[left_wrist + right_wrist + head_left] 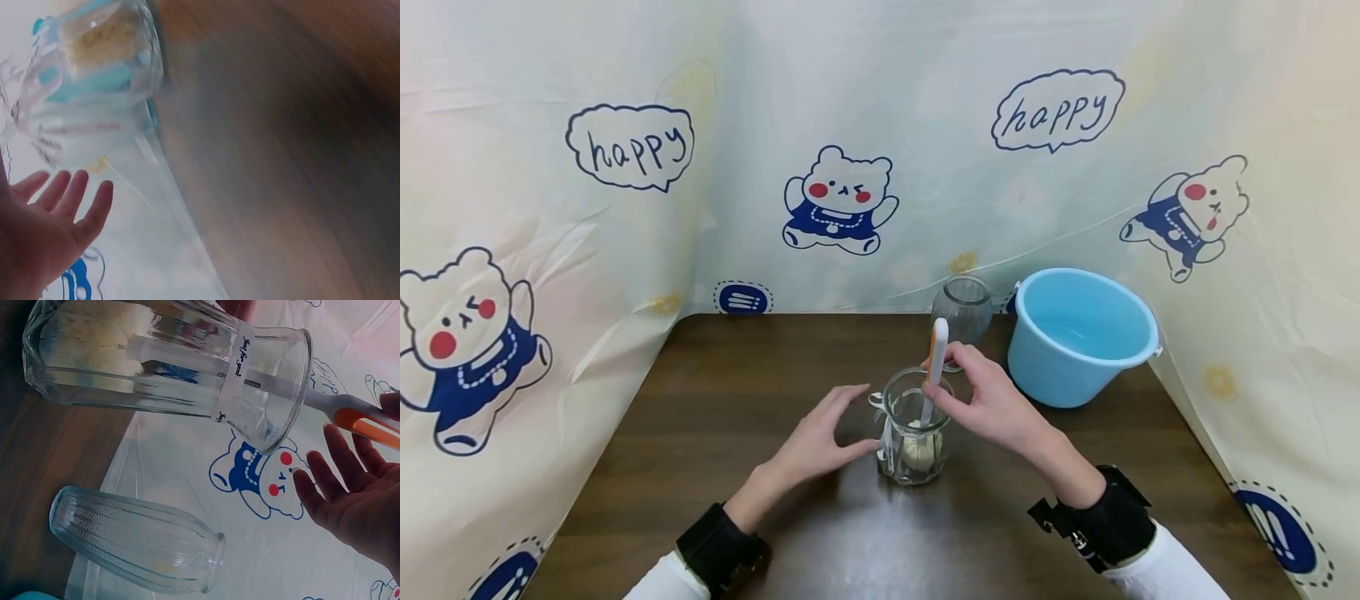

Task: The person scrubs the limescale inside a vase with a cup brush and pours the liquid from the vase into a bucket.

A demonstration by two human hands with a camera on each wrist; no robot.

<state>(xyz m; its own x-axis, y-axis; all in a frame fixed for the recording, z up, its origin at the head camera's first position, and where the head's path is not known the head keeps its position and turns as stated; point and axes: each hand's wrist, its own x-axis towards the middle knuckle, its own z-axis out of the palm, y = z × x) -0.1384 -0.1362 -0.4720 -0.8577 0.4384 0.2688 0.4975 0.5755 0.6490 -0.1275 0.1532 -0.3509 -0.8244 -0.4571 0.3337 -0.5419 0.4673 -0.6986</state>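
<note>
My right hand (996,407) pinches the white and orange handle of a bottle brush (937,350) between thumb and fingers. The brush reaches down into a clear glass jar (181,411), and its pale, fuzzy head (103,344) sits near the jar's bottom. A white ribbon with printed lettering (237,369) is tied around the jar's neck. To the left of the jar, my left hand (820,437) is spread with fingers extended, its thumb tip right at the glass. Nothing is in its palm in the left wrist view.
Behind the jar stands a second, ribbed glass jar (144,540). A light blue bucket (1060,379) stands to its right, near the back edge of the brown wooden table (722,400). A pale curtain with printed bears (745,83) hangs around the table's back and sides.
</note>
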